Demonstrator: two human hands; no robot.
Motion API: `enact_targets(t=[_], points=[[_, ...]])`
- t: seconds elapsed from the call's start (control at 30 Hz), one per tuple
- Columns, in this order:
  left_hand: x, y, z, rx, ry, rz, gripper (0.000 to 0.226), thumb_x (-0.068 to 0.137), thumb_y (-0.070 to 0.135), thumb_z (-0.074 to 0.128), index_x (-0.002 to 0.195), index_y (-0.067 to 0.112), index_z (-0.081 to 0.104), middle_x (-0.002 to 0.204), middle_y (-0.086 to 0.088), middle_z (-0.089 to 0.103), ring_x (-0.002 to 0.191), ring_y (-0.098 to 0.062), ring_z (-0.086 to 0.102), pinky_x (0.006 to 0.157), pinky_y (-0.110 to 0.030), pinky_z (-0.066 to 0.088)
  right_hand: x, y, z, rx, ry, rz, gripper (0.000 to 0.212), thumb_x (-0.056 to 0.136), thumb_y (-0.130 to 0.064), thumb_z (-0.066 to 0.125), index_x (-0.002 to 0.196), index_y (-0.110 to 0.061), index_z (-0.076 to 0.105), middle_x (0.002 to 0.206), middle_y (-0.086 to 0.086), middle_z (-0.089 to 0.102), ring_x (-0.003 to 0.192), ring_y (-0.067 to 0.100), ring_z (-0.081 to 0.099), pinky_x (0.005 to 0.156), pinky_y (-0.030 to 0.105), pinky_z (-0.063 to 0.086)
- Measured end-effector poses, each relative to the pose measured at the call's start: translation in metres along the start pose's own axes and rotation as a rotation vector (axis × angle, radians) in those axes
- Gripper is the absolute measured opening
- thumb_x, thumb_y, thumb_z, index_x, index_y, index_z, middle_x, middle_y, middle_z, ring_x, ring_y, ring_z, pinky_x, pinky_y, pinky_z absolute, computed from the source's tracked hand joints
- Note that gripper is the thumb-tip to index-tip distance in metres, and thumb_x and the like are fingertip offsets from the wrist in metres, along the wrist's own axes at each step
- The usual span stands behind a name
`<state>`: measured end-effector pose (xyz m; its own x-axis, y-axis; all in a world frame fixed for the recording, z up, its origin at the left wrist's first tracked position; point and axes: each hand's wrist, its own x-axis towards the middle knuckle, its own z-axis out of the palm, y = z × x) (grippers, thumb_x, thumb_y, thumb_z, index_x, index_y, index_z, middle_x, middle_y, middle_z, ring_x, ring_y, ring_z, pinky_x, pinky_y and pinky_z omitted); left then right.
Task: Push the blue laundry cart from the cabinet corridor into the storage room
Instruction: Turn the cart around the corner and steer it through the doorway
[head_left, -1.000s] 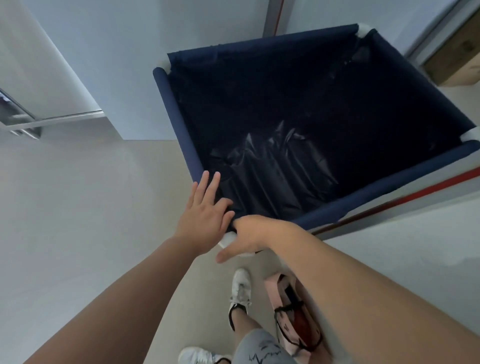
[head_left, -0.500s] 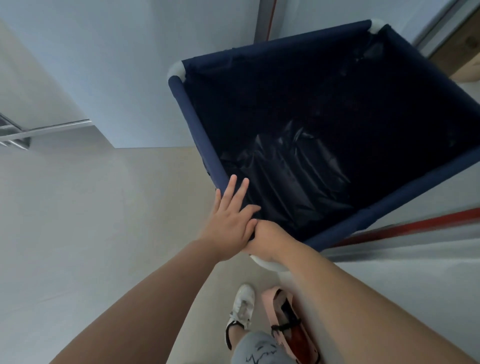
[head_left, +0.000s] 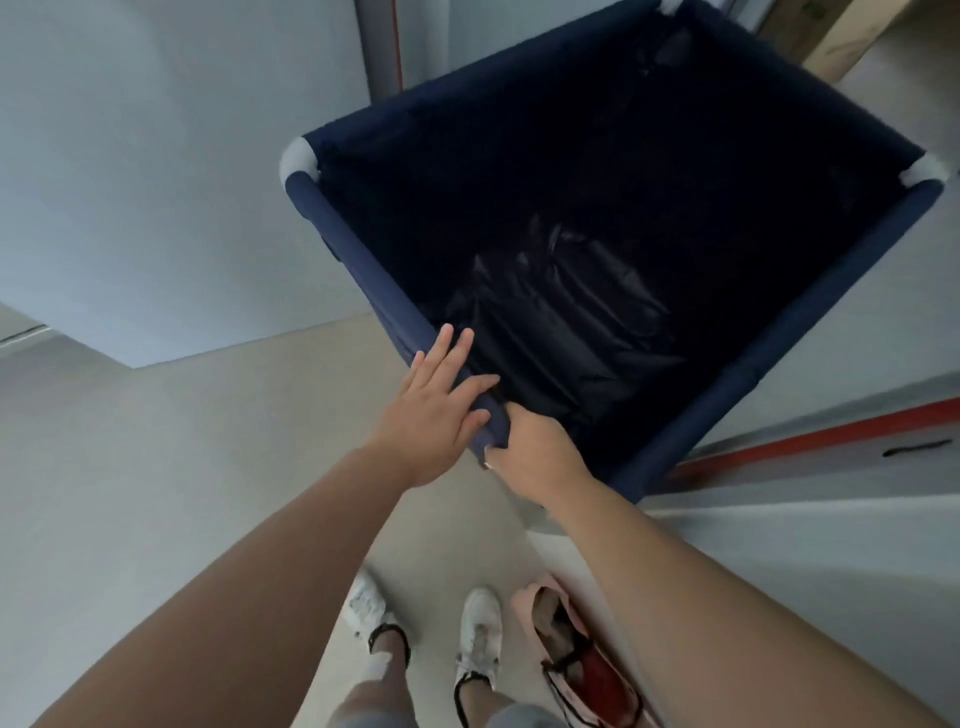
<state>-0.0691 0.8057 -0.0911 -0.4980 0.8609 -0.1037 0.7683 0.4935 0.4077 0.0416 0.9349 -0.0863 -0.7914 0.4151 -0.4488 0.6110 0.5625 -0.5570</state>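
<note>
Grip: right hand (head_left: 530, 449) closed on the near corner of the blue laundry cart (head_left: 810, 306); left hand (head_left: 434, 402) laid flat, fingers open, on the adjoining rail.
Change: cart swung clockwise since a second ago, so steering is judged under way.
Position: frame centre-right, on the floor (head_left: 171, 467).
Long axis: lower left to upper right, toward the doorway (head_left: 831, 49).

left hand (head_left: 434, 410) flat, right hand (head_left: 535, 454) gripping

No readable text, label, brand, number or sign shows on anything in view.
</note>
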Motion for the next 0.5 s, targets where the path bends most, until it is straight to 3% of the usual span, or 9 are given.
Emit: enact_targets(t=[0.23,0.5], points=[[0.066,-0.021,-0.013,0.112,-0.062,0.082,0.053,0.099,0.056,0.019,0.145,0.036,0.039,0.167,-0.004,-0.011,0.148,-0.024,-0.03,0.121,-0.06,-0.001,0.027,0.006,-0.024,-0.066,0.026,0.118,0.022,0.089,-0.025,0.064,0.108,-0.017,0.059,0.093,0.004,0.07,0.08,0.025,0.067,0.074,0.042,0.059],[0.128,-0.003,-0.016,0.158,-0.115,0.161,0.047,0.098,0.058,0.025,0.131,0.034,0.048,0.167,-0.007,0.006,0.15,-0.029,-0.022,0.118,-0.065,-0.002,0.051,0.019,-0.051,-0.236,0.186,0.316,0.018,0.091,-0.034,0.063,0.102,-0.023,0.054,0.077,-0.003,0.063,0.068,0.021,0.063,0.062,0.035,0.054]])
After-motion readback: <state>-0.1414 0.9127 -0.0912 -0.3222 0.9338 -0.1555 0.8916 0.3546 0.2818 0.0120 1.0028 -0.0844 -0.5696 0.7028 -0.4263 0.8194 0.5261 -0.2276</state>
